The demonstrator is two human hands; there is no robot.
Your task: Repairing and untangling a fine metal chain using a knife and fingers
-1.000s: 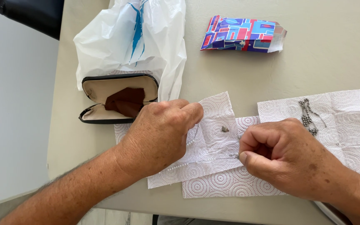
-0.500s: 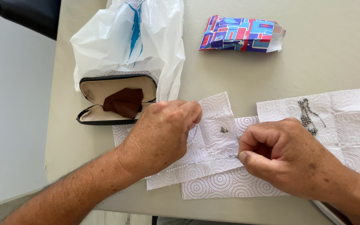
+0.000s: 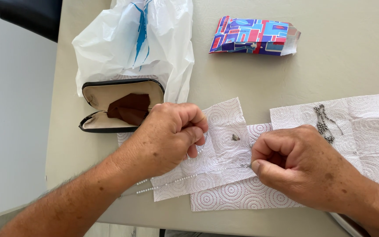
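Near the left edge of the surface (image 3: pixel 330 66) lies an open glasses case (image 3: pixel 110 109) with a brown cloth (image 3: pixel 130 107) inside. A white plastic bag (image 3: pixel 141 44) lies just behind it.

The left hand (image 3: pixel 167 136) is curled into a fist on the paper towels (image 3: pixel 224 175), close to the near edge. Its fingers pinch something thin, but I cannot tell just where they grip. A thin bead chain (image 3: pixel 185 178) lies flat on the towels. It runs sideways, from under the left wrist over to the right hand (image 3: pixel 299 166). So the chain stretches between both hands, along the near edge.

The right hand is curled shut too. Its thumb and finger pinch the right end of the chain. A tiny dark bit (image 3: pixel 235 137) sits on the towel between the hands.
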